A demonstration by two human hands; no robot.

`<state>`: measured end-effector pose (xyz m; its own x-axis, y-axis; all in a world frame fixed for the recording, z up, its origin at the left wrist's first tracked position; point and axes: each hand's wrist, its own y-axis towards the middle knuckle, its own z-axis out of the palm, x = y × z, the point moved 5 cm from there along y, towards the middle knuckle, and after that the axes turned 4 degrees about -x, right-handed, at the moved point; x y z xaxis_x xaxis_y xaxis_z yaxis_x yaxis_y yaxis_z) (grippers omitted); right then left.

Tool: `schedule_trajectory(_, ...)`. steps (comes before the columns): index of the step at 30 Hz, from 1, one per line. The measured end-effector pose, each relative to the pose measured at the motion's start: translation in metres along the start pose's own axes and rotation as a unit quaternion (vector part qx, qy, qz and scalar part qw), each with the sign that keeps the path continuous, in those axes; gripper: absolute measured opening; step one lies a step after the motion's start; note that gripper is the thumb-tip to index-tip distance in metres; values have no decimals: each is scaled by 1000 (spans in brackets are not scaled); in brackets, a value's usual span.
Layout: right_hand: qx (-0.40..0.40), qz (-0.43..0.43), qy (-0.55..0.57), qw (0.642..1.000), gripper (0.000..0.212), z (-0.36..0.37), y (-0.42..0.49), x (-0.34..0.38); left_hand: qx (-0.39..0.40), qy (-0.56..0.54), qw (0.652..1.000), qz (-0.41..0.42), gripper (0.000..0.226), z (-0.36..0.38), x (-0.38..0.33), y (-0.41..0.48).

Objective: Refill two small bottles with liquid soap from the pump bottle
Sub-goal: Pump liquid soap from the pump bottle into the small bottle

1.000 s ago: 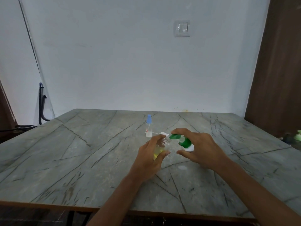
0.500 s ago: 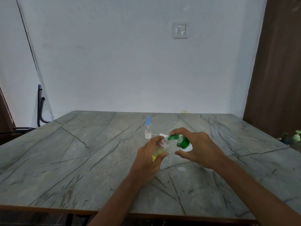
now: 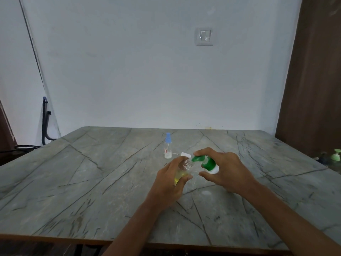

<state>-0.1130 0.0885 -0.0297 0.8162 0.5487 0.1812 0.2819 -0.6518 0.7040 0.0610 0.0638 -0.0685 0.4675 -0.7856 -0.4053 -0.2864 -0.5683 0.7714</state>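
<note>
On the worktop, left hand grips the tilted small bottle, yellow soap in its bottom; right hand wraps the green pump bottle, forefinger on the pump head, spout at the neck. Best approach imo: line spout w/ the narrow mouth, press slow, short strokes, so nothing dribbles. Just behind stands the second small bottle, blue cap on; a loose white sprayer top lies near the hands, could get knocked. Far right, other bottles, well apart.

Small bottle (yellow liq.) is gripped by L hand; green pump bottle is held by R hand, spout at its neck.
</note>
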Motion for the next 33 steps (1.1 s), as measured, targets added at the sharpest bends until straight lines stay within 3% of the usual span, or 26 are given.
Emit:
schedule_trajectory(20, 11, 4, -15, 1000, 69, 3, 4, -1, -24, -12, 1000, 3, 53, -2, 1, 0)
schedule_trajectory(27, 1, 6, -12, 1000, 57, 2, 3, -3, -8, -5, 1000, 8, 54, 1, 1, -1)
schedule_trajectory(33, 15, 0, -29, 999, 70, 2, 4, 1, -24, -12, 1000, -4, 52, -1, 1, 0)
